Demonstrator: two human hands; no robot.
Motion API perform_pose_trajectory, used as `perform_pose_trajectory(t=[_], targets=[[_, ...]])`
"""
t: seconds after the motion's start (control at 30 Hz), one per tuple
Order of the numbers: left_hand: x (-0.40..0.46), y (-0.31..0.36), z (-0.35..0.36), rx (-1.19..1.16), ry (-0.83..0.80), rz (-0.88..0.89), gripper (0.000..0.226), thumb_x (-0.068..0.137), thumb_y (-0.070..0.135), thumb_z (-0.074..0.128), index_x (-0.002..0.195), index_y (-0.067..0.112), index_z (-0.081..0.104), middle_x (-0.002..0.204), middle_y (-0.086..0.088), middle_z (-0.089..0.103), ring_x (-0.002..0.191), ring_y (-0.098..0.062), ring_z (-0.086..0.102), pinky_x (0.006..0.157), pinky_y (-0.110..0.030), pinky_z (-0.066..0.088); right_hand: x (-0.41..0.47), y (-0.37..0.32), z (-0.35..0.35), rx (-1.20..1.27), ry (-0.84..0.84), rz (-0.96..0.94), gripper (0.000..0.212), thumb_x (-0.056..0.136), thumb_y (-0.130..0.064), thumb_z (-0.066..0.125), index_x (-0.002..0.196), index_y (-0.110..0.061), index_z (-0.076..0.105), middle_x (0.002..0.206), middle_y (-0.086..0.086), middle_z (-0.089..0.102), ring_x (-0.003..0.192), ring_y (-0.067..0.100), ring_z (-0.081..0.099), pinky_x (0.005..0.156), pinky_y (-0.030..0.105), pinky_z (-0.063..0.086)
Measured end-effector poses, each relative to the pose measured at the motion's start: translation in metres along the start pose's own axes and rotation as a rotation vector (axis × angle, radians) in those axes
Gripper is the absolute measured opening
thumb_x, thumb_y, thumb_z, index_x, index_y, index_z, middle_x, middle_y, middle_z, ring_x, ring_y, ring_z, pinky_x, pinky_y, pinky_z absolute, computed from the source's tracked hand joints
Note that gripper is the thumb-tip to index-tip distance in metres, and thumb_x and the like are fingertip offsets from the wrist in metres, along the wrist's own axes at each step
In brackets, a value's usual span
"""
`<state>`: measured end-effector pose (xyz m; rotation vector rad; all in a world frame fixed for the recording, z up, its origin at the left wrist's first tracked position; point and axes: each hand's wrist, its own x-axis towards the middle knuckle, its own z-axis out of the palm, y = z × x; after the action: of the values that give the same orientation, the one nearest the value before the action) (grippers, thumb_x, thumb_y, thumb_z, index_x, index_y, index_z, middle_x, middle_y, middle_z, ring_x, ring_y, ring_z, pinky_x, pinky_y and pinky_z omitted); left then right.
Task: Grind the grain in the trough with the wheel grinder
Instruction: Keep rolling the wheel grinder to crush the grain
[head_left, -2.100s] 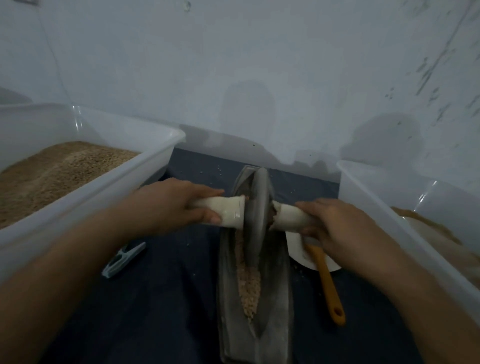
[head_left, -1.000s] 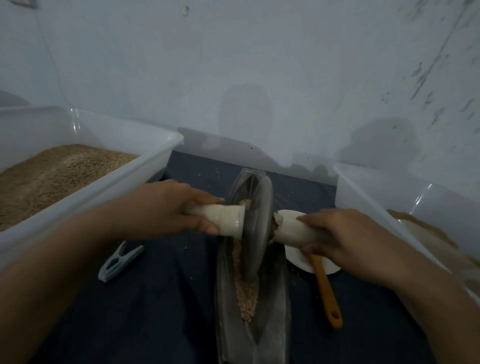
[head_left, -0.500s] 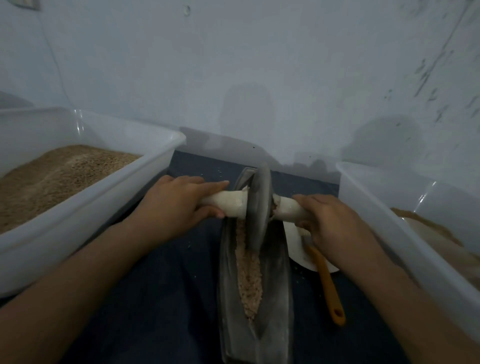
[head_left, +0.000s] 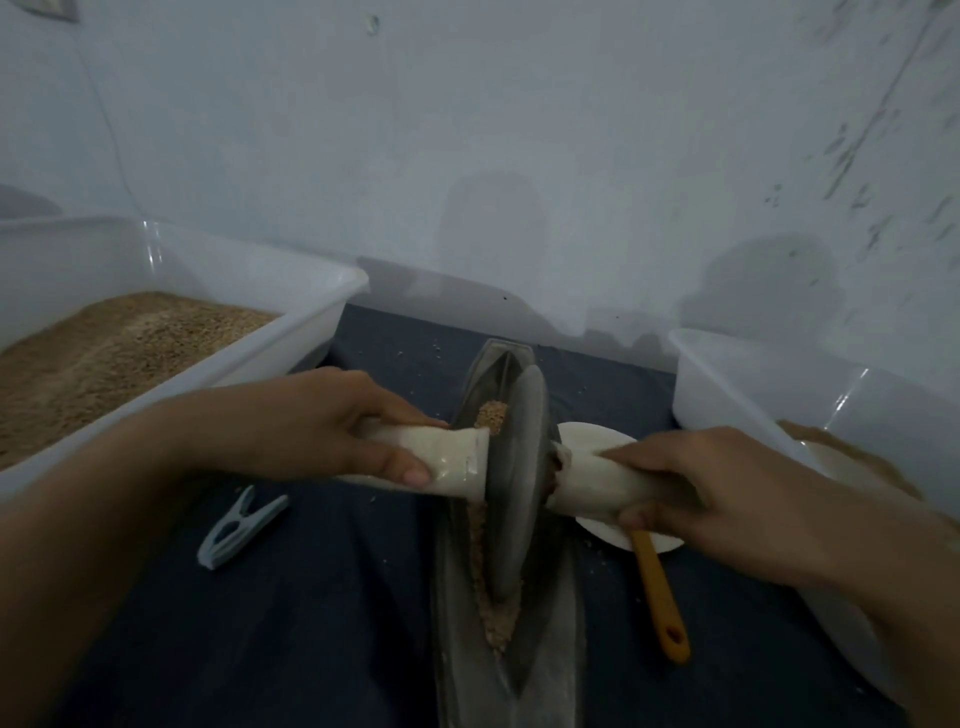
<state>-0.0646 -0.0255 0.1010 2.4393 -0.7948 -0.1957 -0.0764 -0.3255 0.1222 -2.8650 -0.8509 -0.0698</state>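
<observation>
Between the two hands, the wheel (head_left: 514, 483) is being stood on edge in the trough (head_left: 558, 613), its rim sunk into the grain (head_left: 498, 621) lying along the groove. The left hand (head_left: 311, 421) is being wrapped around the left handle (head_left: 447, 462), fingers over the top and thumb underneath; the right hand (head_left: 727, 499) is being curled around the right handle (head_left: 592, 486) in the same way. Both grips are thus being kept closed on the axle, one on each side of the disc, presumably so that the wheel is being held upright and pressed evenly while it is rolled along the trough. A small heap of grain (head_left: 492, 413) is being pushed up just beyond the left grip, at the far end of the groove.

To the left of the left grip, a white tub (head_left: 317, 306) is being used to hold a deep layer of brown grain (head_left: 119, 343). To the right of the right grip, a second tub (head_left: 737, 384) is being used for a brownish material, only partly visible. Beneath the right grip, a white dish (head_left: 592, 434) is being kept beside the trough, with an orange-handled tool (head_left: 660, 597) resting on it. Below the left grip, a pale clip (head_left: 239, 527) is lying on the dark surface, along with scattered crumbs.
</observation>
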Motion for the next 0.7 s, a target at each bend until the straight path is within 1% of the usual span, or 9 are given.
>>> perform_pose_trajectory(t=[0.07,0.13,0.23,0.3,0.4,0.47,0.57,0.63,0.7], targets=[[0.007,-0.002,0.005,0.041,0.1,-0.079,0.055,0.059,0.072,0.05,0.112,0.062,0.045,0.096,0.033,0.063,0.088,0.011,0.057,0.074,-0.009,0.04,0.01,-0.001,0.011,-0.046,0.12,0.044,0.033,0.086,-0.034,0.061,0.119,-0.034,0.058,0.099,-0.014,0.06,0.084,0.0,0.05,0.069,0.018,0.035],[0.014,-0.005,0.012,0.135,0.211,-0.159,0.068,0.054,0.074,0.041,0.121,0.06,0.035,0.106,0.023,0.058,0.091,0.004,0.053,0.08,-0.018,0.04,0.022,-0.001,0.022,-0.119,0.213,0.085,0.037,0.089,-0.027,0.059,0.126,-0.03,0.053,0.11,-0.007,0.058,0.096,0.007,0.047,0.074,0.021,0.03],[0.021,-0.01,0.022,0.354,0.364,-0.169,0.076,0.062,0.072,0.032,0.135,0.05,0.035,0.122,0.011,0.057,0.105,-0.008,0.055,0.087,-0.028,0.043,0.034,0.0,0.036,-0.191,0.281,0.134,0.049,0.09,-0.019,0.057,0.136,-0.026,0.042,0.13,-0.005,0.051,0.118,0.012,0.041,0.096,0.021,0.027],[0.023,-0.011,0.024,0.461,0.427,-0.118,0.072,0.069,0.07,0.034,0.137,0.046,0.035,0.118,0.01,0.058,0.101,-0.007,0.056,0.082,-0.025,0.042,0.035,0.003,0.038,-0.2,0.282,0.13,0.051,0.09,-0.019,0.056,0.138,-0.025,0.039,0.133,-0.005,0.049,0.121,0.012,0.04,0.098,0.02,0.026],[0.018,-0.008,0.017,0.336,0.329,-0.101,0.065,0.066,0.071,0.043,0.129,0.054,0.038,0.104,0.027,0.057,0.084,0.011,0.05,0.071,-0.012,0.036,0.026,0.003,0.029,-0.168,0.211,0.097,0.04,0.09,-0.028,0.057,0.129,-0.029,0.05,0.119,-0.006,0.056,0.108,0.01,0.045,0.081,0.021,0.032],[0.009,-0.003,0.008,0.18,0.198,-0.089,0.059,0.059,0.076,0.046,0.117,0.063,0.042,0.098,0.033,0.059,0.085,0.016,0.054,0.074,-0.009,0.04,0.016,0.002,0.017,-0.128,0.141,0.061,0.034,0.086,-0.035,0.061,0.12,-0.032,0.057,0.108,-0.01,0.06,0.096,0.005,0.051,0.073,0.02,0.035],[-0.002,0.001,-0.002,0.021,0.01,0.035,0.044,0.073,0.069,0.053,0.116,0.058,0.053,0.101,0.03,0.065,0.089,0.009,0.061,0.075,-0.009,0.042,0.0,0.002,-0.001,-0.058,-0.019,-0.019,0.028,0.081,-0.044,0.065,0.107,-0.033,0.063,0.096,-0.01,0.066,0.085,0.002,0.058,0.075,0.024,0.045],[-0.005,0.003,-0.005,-0.056,-0.069,0.066,0.042,0.079,0.063,0.057,0.119,0.053,0.054,0.102,0.028,0.066,0.092,0.006,0.062,0.077,-0.008,0.043,-0.007,0.002,-0.01,0.043,-0.13,-0.037,0.028,0.079,-0.049,0.065,0.105,-0.037,0.064,0.095,-0.014,0.067,0.084,0.001,0.059,0.075,0.024,0.045],[-0.005,0.003,-0.006,-0.082,-0.097,0.045,0.045,0.077,0.063,0.059,0.119,0.049,0.057,0.107,0.024,0.066,0.097,0.004,0.062,0.085,-0.017,0.046,-0.009,0.002,-0.011,0.089,-0.133,-0.035,0.028,0.079,-0.048,0.065,0.105,-0.039,0.064,0.096,-0.016,0.067,0.086,0.0,0.059,0.077,0.023,0.044]])
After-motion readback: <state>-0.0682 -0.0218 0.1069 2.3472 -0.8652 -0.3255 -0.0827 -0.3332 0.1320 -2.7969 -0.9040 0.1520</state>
